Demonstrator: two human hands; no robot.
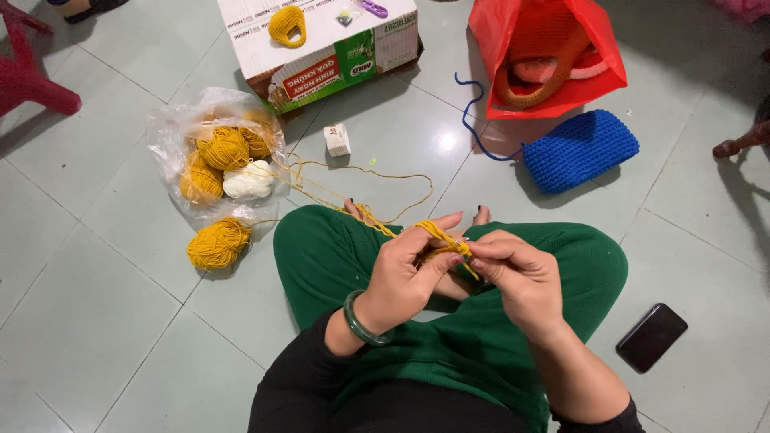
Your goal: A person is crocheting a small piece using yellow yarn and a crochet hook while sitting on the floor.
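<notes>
I sit cross-legged on a tiled floor in green trousers. My left hand [405,273], with a green bangle on the wrist, pinches a strand of mustard-yellow yarn [377,222] over its raised fingers. My right hand [513,269] is closed on a small yellow crochet piece [449,247] between both hands; a hook cannot be made out. The yarn trails left across the floor toward a loose yellow yarn ball [218,244].
A clear plastic bag [172,140] holds yellow and white yarn balls. A cardboard box [321,44] stands behind it, a small white block [337,139] nearby. At right are a red bag [549,52], a blue crocheted piece [581,150] and a black phone [651,337].
</notes>
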